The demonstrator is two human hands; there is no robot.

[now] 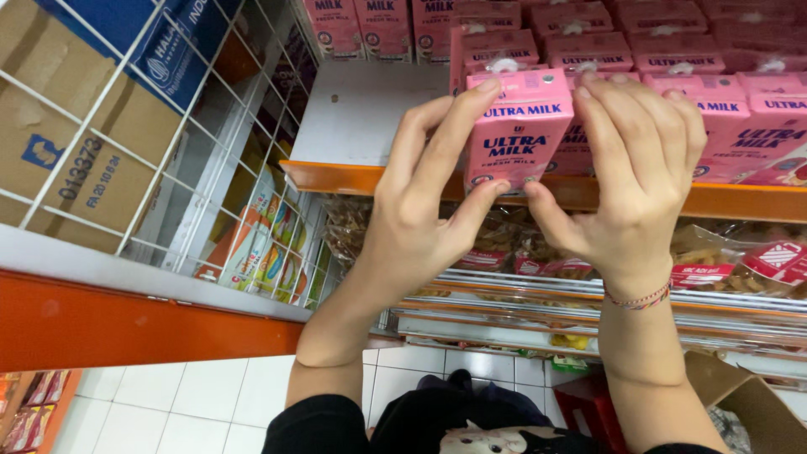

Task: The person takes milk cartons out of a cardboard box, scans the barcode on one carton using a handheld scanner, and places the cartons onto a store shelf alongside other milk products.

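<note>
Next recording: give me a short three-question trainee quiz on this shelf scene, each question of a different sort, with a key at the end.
1. True or false: both hands, the left hand and the right hand, grip the same small pink cardboard drink carton.
2. Multiple choice: the carton sits at the front edge of A) a white wire basket, B) the orange-edged metal shelf, C) the white tiled floor.
3. Fill in: the right wrist wears a thin braided ____.

Key: 1 true. 2 B; more pink cartons stand in rows behind and beside it. 3 bracelet.
</note>
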